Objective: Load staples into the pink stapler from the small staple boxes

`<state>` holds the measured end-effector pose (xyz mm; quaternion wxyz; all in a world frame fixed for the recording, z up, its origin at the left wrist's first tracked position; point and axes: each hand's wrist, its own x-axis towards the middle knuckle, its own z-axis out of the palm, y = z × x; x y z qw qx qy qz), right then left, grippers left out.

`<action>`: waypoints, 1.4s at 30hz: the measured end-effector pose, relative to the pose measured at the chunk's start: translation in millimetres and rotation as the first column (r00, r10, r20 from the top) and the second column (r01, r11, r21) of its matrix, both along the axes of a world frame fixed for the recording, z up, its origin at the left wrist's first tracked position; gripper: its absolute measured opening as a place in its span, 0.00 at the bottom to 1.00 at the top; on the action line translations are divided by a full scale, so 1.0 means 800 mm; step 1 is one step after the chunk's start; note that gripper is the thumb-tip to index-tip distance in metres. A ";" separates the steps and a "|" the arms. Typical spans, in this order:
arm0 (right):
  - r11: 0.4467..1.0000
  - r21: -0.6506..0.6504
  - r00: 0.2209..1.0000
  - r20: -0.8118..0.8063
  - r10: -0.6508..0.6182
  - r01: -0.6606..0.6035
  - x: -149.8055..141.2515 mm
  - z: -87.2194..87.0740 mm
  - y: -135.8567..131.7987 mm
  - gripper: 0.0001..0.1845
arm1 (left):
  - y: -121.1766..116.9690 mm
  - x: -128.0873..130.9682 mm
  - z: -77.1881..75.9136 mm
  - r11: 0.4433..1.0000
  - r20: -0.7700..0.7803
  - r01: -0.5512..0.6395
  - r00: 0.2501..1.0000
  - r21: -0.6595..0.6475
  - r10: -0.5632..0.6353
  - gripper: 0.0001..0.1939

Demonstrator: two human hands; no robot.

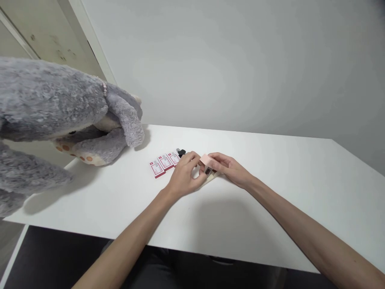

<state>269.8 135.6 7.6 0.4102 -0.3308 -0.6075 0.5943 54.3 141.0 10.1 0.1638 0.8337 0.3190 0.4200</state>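
Near the middle of the white table, my right hand point(230, 168) pinches a small pale pink block-like piece point(206, 160) between thumb and fingers. My left hand point(187, 174) is curled close against its left side, thumb low and fingers bent. What the left fingertips grip is hidden. Beneath both hands lies a flat cream-coloured piece point(207, 181) with dark parts on it, mostly covered by the fingers. Left of my left hand, several white-and-red cards or small packs point(165, 161) lie in a slanting row, with a small black object point(181, 152) at its far end.
A large grey plush toy point(54, 96) leans over the left end of the table, one limb resting on it. The white tabletop point(270, 216) runs right along a pale wall point(228, 68). Its front edge is close to my body.
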 end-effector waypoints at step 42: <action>0.791 0.553 0.743 0.407 -0.531 0.262 -0.032 -0.033 0.002 0.30 | 0.023 -0.016 0.012 -0.038 0.796 0.816 0.571 -0.576 0.200 0.09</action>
